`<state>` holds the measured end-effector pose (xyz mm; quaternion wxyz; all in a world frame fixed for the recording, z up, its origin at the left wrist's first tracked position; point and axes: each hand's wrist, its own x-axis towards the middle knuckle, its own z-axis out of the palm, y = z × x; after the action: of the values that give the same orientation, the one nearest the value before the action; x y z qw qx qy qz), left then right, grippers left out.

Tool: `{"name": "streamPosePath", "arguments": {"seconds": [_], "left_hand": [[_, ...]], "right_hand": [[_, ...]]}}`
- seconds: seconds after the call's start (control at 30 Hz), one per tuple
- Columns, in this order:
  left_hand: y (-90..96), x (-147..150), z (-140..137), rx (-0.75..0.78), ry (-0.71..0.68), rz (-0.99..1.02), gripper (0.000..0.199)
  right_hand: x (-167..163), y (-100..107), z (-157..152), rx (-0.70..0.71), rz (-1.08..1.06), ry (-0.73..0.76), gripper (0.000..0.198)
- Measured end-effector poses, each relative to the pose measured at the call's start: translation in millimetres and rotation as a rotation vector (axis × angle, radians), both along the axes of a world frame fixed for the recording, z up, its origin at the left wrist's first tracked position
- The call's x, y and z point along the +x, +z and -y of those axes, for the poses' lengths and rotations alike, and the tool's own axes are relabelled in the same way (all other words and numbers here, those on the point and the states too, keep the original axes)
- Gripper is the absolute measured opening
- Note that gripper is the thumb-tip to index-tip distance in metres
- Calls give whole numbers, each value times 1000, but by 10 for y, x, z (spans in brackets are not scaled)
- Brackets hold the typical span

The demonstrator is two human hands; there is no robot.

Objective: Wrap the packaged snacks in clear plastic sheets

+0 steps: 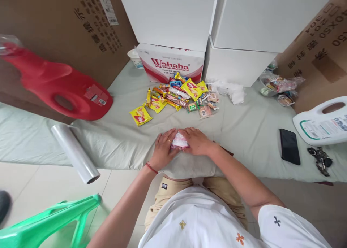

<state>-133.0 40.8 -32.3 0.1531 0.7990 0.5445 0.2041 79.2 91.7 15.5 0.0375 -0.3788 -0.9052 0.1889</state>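
A small white and pink packet (180, 140) lies near the front edge of the cloth-covered table. My left hand (164, 147) grips its left side, the thumb along the near edge and the fingers over the far corner. From the right, my right hand (197, 141) holds the other side the same way. Parts of the packet are hidden under my fingers, and its exact kind does not show. Just beyond my hands is a pile of wrapped snacks (175, 96), with a yellow snack packet (140, 115) at its left end.
A Wahaba-like "Wahaha" carton (172, 65) stands behind the snacks. To the left are a red jug (62, 85) and a clear film roll (76, 154) overhanging the edge. A phone (290, 146), keys (320, 160) and a white jug (322, 121) lie right. A green stool (54, 219) stands below.
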Motion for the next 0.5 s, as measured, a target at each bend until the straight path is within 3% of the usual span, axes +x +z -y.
{"name": "streamPosePath", "arguments": {"seconds": [0.13,0.3,0.4,0.47,0.5], "left_hand": [[-35,-47,194,120,44,62,76],[-94,-109,472,209,251,41,46],[-136,-73,541,214,451,70,29],[-149,-43,548,168,644,112,17],[-150,-34,547,127,717,124,10]], "right_hand": [[254,132,228,-11,-35,-139,81],[1255,261,276,-100,-175,-466,75],[2021,297,-44,-48,-165,-710,59],[2532,393,-425,-15,-191,-914,47],[2776,476,-649,68,-238,-1019,43]]}}
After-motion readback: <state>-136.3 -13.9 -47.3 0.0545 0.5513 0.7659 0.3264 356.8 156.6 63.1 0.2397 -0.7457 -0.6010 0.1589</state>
